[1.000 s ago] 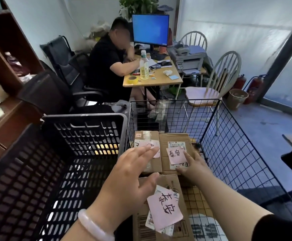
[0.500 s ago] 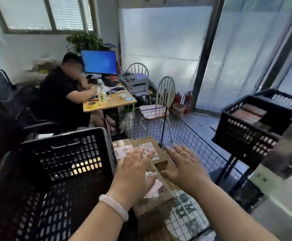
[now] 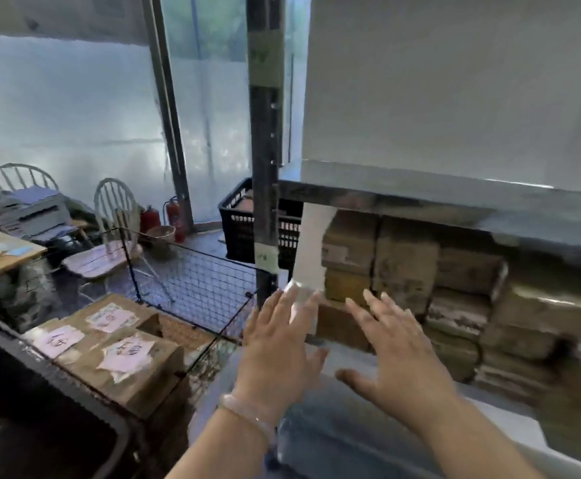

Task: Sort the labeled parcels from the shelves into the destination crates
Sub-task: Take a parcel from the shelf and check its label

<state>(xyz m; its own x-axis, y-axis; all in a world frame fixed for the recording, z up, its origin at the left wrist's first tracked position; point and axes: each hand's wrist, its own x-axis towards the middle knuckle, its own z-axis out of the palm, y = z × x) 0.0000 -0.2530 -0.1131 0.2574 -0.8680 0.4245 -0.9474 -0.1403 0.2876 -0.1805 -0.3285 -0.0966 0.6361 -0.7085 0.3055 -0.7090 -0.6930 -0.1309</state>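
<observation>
My left hand (image 3: 277,350) and my right hand (image 3: 396,350) are stretched out flat with fingers apart, holding nothing, in front of a grey metal shelf (image 3: 437,198). Stacked brown cardboard parcels (image 3: 406,267) fill the lower shelf level just beyond my fingertips. A white paper strip (image 3: 311,247) hangs from the shelf edge above my left hand. At lower left, three cardboard parcels with pink labels (image 3: 120,350) lie in a wire mesh crate (image 3: 192,281).
A dark shelf post (image 3: 265,167) stands just left of my hands. A black plastic crate (image 3: 33,420) sits at the lower left, another black crate (image 3: 237,226) behind the post. Chairs (image 3: 109,236), a printer, a desk and fire extinguishers are further left.
My view has swung right from the crates toward the shelf. Both hands left the labelled parcels in the wire crate and now reach toward the shelf's stacked parcels.
</observation>
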